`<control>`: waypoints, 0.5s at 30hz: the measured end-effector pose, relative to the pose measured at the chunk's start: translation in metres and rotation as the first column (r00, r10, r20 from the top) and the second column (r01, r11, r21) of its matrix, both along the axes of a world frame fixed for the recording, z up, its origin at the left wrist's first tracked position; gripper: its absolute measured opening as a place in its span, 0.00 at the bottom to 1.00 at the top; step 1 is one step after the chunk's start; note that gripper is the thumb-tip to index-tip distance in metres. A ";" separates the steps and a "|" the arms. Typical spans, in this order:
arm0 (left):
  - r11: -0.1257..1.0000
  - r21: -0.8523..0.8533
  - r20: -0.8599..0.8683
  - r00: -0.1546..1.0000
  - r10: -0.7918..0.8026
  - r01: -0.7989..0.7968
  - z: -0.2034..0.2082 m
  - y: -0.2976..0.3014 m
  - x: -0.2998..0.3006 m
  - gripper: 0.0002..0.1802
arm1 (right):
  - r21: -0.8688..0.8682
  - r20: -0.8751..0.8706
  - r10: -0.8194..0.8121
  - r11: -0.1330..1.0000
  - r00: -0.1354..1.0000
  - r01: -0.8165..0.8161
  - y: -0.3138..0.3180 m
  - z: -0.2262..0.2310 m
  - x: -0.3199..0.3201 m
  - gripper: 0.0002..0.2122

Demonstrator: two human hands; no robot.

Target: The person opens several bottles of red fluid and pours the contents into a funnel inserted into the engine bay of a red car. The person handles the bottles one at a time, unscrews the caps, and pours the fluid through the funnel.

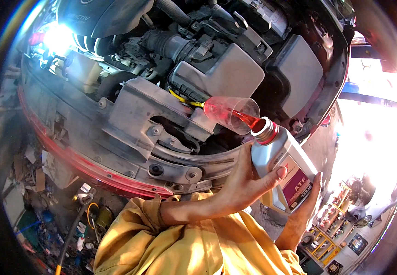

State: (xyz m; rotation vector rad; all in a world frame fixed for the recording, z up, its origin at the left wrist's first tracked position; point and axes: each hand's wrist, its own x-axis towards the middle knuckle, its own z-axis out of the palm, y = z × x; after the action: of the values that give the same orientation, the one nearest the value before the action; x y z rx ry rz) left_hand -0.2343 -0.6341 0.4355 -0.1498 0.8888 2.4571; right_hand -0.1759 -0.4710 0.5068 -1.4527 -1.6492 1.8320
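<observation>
A silver-grey oil bottle [275,158] with a purple label tilts over the engine bay, its uncapped mouth up and to the left. My left hand [253,181] is wrapped round its near left side, thumb across the front. My right hand [309,206] grips it from the lower right, fingers partly hidden behind it. Red fluid [248,119] runs from the mouth into a clear plastic funnel [220,110] lying on its slant. The funnel's narrow end joins a yellow tube [180,97] that leads down among the engine parts, where its end is hidden.
Around the funnel are the grey air filter box [223,73], a black engine cover [102,18] and the car's red front edge [93,172]. A bright lamp [58,39] glares at upper left. Clutter lies on the floor at lower left; a yellow shelf rack [329,243] stands at lower right.
</observation>
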 end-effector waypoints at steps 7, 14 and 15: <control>0.999 0.027 0.005 1.000 0.017 -0.017 0.000 0.002 0.001 0.40 | 0.009 -0.041 -0.011 1.000 0.999 0.011 -0.005 0.002 -0.003 0.20; 0.999 0.041 -0.007 1.000 0.029 -0.028 0.000 0.002 0.001 0.40 | 0.034 -0.009 -0.001 0.999 1.000 0.001 -0.009 0.007 -0.005 0.20; 0.999 0.040 -0.007 1.000 0.021 -0.020 0.001 0.002 0.001 0.40 | 0.046 -0.009 -0.005 0.999 1.000 0.005 -0.008 0.006 -0.004 0.20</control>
State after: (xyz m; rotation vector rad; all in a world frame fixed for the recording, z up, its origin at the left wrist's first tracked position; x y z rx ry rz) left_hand -0.2337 -0.6324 0.4361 -0.1367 0.8447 2.4941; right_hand -0.1802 -0.4787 0.5130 -1.4265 -1.6708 1.7839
